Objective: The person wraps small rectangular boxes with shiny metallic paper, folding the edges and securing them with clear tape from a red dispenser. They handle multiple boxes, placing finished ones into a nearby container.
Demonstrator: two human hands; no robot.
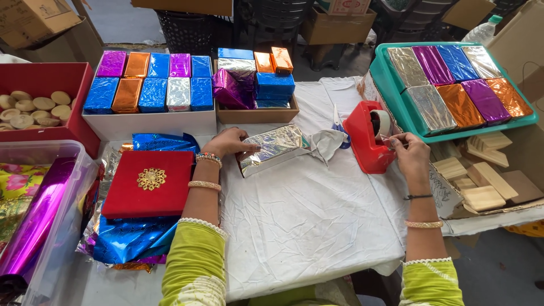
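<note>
My left hand (pixel 226 142) rests on a block wrapped in silver foil (pixel 272 148) that lies on the white cloth (pixel 306 221), pressing its left end down. My right hand (pixel 409 154) is at the red tape dispenser (pixel 365 139), fingers pinched on a strip of clear tape pulled from the roll (pixel 381 122). Scissors with blue handles (pixel 339 127) lie between the block and the dispenser, partly under crumpled cloth.
A red box lid with a gold ornament (pixel 148 184) lies on blue foil sheets at left. A white box (pixel 148 122) and a brown tray (pixel 258 115) hold foil-wrapped blocks. A teal tray (pixel 391 96) holds more. Bare wooden blocks (pixel 481 178) lie at right. A clear bin (pixel 34 226) holds purple foil.
</note>
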